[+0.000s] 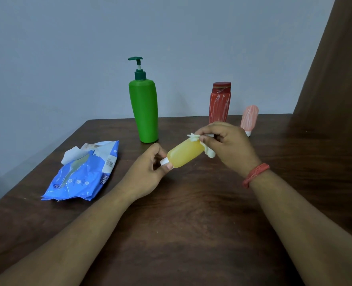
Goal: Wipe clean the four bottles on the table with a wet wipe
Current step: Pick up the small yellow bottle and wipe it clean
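Dark wooden tabletop [191, 223] set against a pale grey wall [67, 48], with a brown curtain [336, 69] at far right. Blue wipes pack [82, 172] lying flat at left, its flap open and a white wipe protruding at the top. Green pump bottle [144, 108] upright near the far edge, at centre. Red bottle [219, 104] upright to its right, its base hidden behind the right hand. Pink bottle [249, 118] just right of the red bottle, standing on its white cap and tilted slightly. Yellow bottle [184, 153] held above the tabletop between both hands, lying slanted with its white cap toward the lower left. Left hand [148, 172] pinching the capped end between thumb and fingers. Right hand [226, 145], with a red thread band [255, 174] on the wrist, clasping a crumpled white wet wipe [207, 149] against the upper end of the yellow bottle; the wipe shows above and below the fingers. 3 bottles stand on the tabletop; 1 is in hand.
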Demonstrator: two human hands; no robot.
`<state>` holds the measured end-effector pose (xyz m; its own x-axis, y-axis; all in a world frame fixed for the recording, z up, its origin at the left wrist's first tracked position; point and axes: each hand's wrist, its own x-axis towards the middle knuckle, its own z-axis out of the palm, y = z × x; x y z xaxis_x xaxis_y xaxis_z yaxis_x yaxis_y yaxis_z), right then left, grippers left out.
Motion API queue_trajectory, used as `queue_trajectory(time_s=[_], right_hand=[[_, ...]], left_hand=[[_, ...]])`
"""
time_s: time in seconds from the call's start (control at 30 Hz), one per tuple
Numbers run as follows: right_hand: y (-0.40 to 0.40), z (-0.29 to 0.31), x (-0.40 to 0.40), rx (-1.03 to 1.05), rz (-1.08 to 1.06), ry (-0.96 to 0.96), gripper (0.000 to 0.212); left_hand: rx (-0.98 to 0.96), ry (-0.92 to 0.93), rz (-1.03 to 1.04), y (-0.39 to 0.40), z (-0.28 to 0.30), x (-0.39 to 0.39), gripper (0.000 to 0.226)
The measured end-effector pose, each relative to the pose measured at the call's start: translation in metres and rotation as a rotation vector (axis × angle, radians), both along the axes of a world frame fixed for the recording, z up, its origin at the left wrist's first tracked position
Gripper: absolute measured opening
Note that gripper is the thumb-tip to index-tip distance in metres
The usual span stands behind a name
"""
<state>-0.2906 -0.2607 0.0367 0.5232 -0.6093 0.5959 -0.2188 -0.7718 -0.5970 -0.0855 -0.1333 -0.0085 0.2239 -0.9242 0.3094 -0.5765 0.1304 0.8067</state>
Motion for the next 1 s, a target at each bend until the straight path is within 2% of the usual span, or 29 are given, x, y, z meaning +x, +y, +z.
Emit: queue_trajectory(time_s=[0.1, 0.2, 0.4, 0.53, 0.6, 0.7, 0.77, 0.87, 1.0], right_hand=[[0.000, 0.000, 0.000, -0.085, 0.072, 0.120, 0.020], [0.002, -0.003, 0.002, -0.119, 0.082, 0.134, 0.019], [0.007, -0.004, 0.008, 0.232, 0.045, -0.229, 0.024], [0.017, -0.011, 0.021, 0.330, -0.011, -0.445, 0.019], [0.021, -0.014, 0.025, 0.364, -0.030, -0.525, 0.017], [0.027, -0.019, 0.031, 0.374, -0.044, -0.542, 0.015], [0.032, -0.023, 0.037, 0.314, -0.046, -0.473, 0.016], [0.038, -0.025, 0.042, 0.084, -0.070, -0.365, 0.013], [0.041, -0.027, 0.039, -0.127, -0.004, -0.193, 0.011]], left_hand=[[-0.020, -0.161, 0.044, 0.002, 0.004, 0.002, 0.026], [-0.033, -0.124, 0.087, 0.002, 0.005, 0.003, 0.025], [-0.087, 0.458, 0.139, -0.001, 0.006, -0.013, 0.009], [-0.087, 0.770, 0.073, -0.003, 0.006, -0.031, 0.008], [-0.090, 0.869, 0.057, -0.003, 0.008, -0.035, 0.006], [-0.104, 0.932, 0.046, -0.003, 0.010, -0.037, 0.006], [-0.122, 0.952, 0.024, -0.004, 0.011, -0.040, 0.008], [-0.126, 0.973, 0.012, -0.004, 0.011, -0.044, 0.014], [-0.141, 0.978, 0.092, -0.004, 0.012, -0.039, 0.015]])
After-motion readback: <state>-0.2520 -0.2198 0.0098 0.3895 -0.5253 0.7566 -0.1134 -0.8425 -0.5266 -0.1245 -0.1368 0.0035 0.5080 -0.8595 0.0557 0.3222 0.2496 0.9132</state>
